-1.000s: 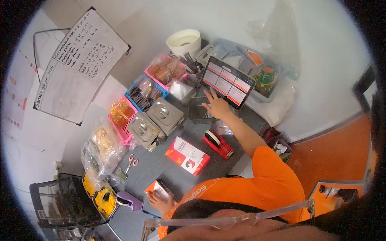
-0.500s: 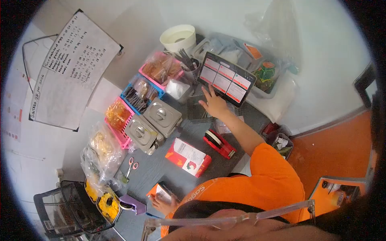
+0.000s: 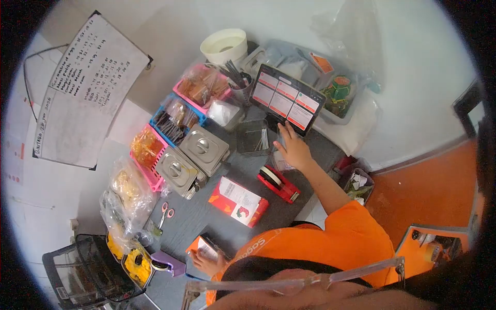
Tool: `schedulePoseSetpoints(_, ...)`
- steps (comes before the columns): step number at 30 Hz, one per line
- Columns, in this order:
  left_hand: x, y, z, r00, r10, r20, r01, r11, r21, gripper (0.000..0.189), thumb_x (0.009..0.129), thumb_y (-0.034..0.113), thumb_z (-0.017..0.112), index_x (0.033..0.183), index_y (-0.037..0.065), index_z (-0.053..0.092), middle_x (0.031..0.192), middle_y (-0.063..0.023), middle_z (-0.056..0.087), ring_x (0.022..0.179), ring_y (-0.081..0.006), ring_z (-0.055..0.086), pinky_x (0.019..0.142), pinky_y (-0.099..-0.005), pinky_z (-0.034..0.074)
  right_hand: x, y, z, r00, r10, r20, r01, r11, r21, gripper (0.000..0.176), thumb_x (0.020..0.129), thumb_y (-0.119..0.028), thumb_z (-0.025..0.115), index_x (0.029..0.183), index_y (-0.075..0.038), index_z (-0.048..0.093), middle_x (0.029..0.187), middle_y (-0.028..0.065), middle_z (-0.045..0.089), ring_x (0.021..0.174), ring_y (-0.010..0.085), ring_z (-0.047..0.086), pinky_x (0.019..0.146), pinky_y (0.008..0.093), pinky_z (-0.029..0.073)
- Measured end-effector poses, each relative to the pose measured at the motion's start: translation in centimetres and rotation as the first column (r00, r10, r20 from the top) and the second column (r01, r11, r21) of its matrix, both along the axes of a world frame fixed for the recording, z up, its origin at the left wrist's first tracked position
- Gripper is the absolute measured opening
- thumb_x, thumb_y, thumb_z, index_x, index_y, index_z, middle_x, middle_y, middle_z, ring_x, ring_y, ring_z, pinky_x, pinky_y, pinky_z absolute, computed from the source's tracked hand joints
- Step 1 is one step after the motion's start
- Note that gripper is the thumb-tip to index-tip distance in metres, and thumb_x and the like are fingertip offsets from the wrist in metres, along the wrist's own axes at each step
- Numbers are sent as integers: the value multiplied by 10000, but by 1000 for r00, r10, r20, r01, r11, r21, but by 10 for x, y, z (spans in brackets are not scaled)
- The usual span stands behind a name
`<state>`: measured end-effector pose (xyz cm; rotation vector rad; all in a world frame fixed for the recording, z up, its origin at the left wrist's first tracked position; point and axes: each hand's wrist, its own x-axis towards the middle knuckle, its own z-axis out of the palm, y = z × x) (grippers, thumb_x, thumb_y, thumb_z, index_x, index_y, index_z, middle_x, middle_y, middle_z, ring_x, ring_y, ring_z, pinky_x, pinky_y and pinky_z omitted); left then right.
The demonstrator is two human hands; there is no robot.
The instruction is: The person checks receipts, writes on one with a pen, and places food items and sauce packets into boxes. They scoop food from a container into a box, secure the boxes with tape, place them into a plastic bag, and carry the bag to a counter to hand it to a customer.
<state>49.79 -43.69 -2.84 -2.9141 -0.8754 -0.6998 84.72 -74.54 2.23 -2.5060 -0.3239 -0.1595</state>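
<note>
My right hand (image 3: 295,147) has its fingers spread, with the fingertips at the lower edge of the tablet (image 3: 285,99). The tablet stands tilted and shows rows of white and orange cards. By my left hand (image 3: 207,262), close to my body, is a small orange-and-black box (image 3: 206,249) with a pale face; the fingers are bent around its near side. Between the two hands lie a red-and-white printed carton (image 3: 237,201) and a red tape dispenser (image 3: 279,184). Left of the right hand, a dark clear tray (image 3: 253,138) holds thin white sticks.
Two lidded steel containers (image 3: 205,150) stand beside pink and blue baskets (image 3: 179,120) of packets. Scissors (image 3: 165,215), plastic bags (image 3: 124,194) and a purple tape dispenser (image 3: 169,264) lie toward the left. A white bowl (image 3: 224,47) and plastic tub (image 3: 347,116) stand at the back.
My right hand has drawn back from the tablet's screen, down and to the right, uncovering the stick tray. My left hand stays at the small box.
</note>
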Motion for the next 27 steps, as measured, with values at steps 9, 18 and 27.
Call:
schedulePoseSetpoints(9,0,0,-1,1000,24,11,-23,999,-35,755,642,588,557,1136,40,402,1251,-213,350,1082,-393,360,855,-509,311,-5,9,6,996,-30,-83,27,999,-39,573,845,-416,412,1311,-125,247,1366,184,194,982,397,508,768,421,465)
schedulePoseSetpoints(18,-4,4,-4,1000,4,-12,-5,1000,-18,750,633,581,569,1136,49,402,1249,-205,357,1069,-395,372,838,-500,330,43,37,7,993,118,14,-117,990,-76,588,846,-453,392,1321,-151,222,1350,201,216,772,385,579,644,428,485)
schedulePoseSetpoints(27,-7,13,-19,1000,8,27,-9,998,64,737,646,587,551,1111,34,406,1207,-210,389,1048,-395,395,831,-502,347,75,56,1,993,106,59,-96,982,-162,616,841,-489,370,1335,-165,197,1344,202,233,671,357,596,531,381,496)
